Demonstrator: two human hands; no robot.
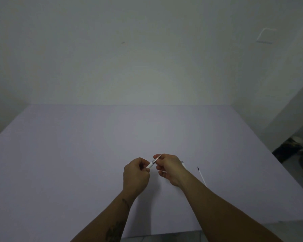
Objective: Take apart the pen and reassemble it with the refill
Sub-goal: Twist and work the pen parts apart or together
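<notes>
My left hand [136,172] grips the short white end of a pen piece [150,165] above the table. A thin grey shaft [156,159] runs from that piece up to the right, and my right hand [168,167] pinches its far end between thumb and fingers. A second white pen part [182,163] lies on the table just behind my right wrist, mostly hidden. A slim white refill [201,176] with a dark tip lies on the table to the right of my right forearm.
The pale lilac table [94,154] stretches to a white wall at the back. Its right edge drops off to a floor with dark objects [289,151]. The front edge shows near the bottom between my forearms.
</notes>
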